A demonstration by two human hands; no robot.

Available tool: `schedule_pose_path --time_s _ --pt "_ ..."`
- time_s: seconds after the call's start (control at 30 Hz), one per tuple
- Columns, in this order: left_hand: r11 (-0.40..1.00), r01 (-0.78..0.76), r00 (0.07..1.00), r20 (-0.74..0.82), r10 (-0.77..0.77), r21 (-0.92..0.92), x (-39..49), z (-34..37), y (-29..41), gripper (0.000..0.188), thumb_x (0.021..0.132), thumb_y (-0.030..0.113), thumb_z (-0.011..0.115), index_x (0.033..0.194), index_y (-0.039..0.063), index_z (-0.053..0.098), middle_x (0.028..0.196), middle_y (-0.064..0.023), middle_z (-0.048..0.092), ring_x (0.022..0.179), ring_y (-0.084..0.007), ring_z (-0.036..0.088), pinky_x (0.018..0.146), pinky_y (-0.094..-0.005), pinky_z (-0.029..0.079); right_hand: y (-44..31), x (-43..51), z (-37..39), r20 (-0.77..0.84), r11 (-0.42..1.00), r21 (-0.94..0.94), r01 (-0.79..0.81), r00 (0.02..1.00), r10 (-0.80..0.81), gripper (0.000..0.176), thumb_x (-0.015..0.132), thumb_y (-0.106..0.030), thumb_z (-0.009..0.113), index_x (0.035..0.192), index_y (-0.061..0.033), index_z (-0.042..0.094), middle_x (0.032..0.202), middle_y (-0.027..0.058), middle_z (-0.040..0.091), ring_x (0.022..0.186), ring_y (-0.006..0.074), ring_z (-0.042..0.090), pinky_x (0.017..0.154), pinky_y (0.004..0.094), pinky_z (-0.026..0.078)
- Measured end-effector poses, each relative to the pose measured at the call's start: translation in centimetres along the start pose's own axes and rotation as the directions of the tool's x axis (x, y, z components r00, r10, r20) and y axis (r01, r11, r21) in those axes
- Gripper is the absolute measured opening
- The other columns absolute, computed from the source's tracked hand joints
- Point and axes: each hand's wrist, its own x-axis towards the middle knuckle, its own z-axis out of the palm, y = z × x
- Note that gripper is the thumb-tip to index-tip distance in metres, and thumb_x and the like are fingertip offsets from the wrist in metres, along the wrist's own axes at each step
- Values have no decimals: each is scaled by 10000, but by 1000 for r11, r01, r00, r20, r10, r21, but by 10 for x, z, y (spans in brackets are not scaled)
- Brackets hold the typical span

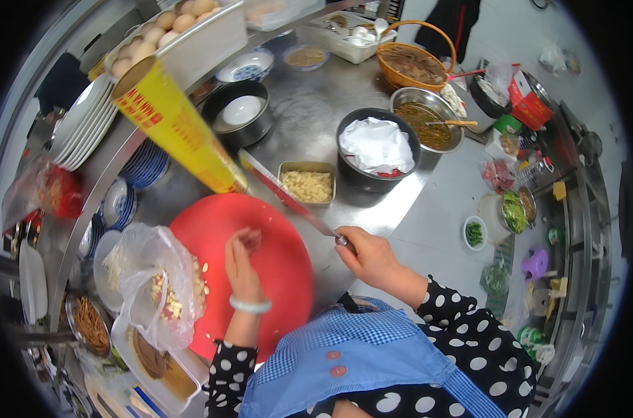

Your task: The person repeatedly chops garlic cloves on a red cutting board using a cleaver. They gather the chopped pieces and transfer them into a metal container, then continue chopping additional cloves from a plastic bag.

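My right hand (371, 257) grips the handle of a knife (301, 209), whose blade is raised and slants over the steel worktop just beyond the red round board. Over the red board (280, 261) my left hand (244, 261) is held with its fingers loosely curved and nothing in them; a pale bangle is on the wrist. Peeled garlic cloves (169, 299) lie in and around a clear plastic bag (154, 318) on the board's left side. Beyond the knife stands a small metal container (308, 202) of chopped garlic. A few small pale bits stick to the board.
A tall yellow box (183, 130) stands behind the board. Farther back are a black pot (376, 183) with white plastic in it, a steel bowl of sauce (452, 143) and a wicker basket (395, 78). Stacked plates (86, 125) and an egg tray (206, 47) rest on the shelf at left.
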Motion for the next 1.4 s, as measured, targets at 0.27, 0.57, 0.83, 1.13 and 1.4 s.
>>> schedule_pose_path --time_s 0.27,0.57,0.83,1.13,1.4 --pt "542 -374 811 -18 585 752 -78 -81 72 204 834 79 531 1009 -18 566 1015 -154 587 938 -308 557 867 -371 428 -17 27 59 372 912 -300 280 915 -158 327 691 -156 705 969 -79 552 893 92 572 847 262 555 721 376 427" --pt "-128 138 796 -33 605 982 -61 -175 96 752 674 253 759 1297 38 397 1229 -172 495 1135 -354 459 997 -460 295 -95 79 92 246 766 -40 642 749 -615 638 667 -170 742 1219 -42 451 1303 193 392 1199 367 383 978 432 334" --pt "242 211 764 -314 563 947 20 -273 81 347 810 213 629 1117 62 572 762 -111 632 716 -272 607 651 -372 469 -166 174 219 332 967 -48 251 917 -222 480 786 -228 652 1184 -30 471 1103 173 557 990 336 543 855 416 433" --pt "900 -409 875 -214 434 153 3 -200 192 141 941 163 485 1002 77 579 852 43 595 724 -25 522 587 -168 392 -166 178 123 128 485 873 43 941 -312 115 901 -67 505 990 -26 566 852 -21 586 745 35 522 647 196 435" --pt "966 -108 977 -157 148 237 -5 -179 214 223 938 181 481 1066 17 560 970 -27 615 896 -82 563 780 -233 447 -159 163 93 199 497 861 -107 971 -135 252 857 -72 558 1104 -27 536 1005 52 591 921 134 551 812 248 435"
